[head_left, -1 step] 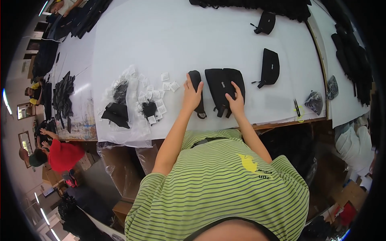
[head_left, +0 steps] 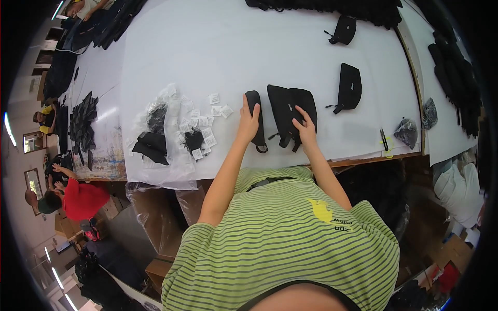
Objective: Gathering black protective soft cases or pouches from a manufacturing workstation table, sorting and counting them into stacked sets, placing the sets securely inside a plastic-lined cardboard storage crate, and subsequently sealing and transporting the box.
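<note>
My left hand is closed on a narrow black pouch standing edge-up on the white table, a small loop at its near end. Just to the right lies a wider black zip pouch with a small pale logo and dangling tabs at its near edge. On its right part rests my right hand, thumb and fingers apart against the fabric. Further right are a similar black pouch and a smaller one beyond it.
Left of my hands lie white labels, a tangle of black cords and a clear plastic bag with black fabric. Black snips and a bagged dark bundle sit near the right edge. A person in red is at far left.
The wide pouch has turned a little under my right hand, and a zip pull now sticks out at its near left. My left hand has barely moved.
</note>
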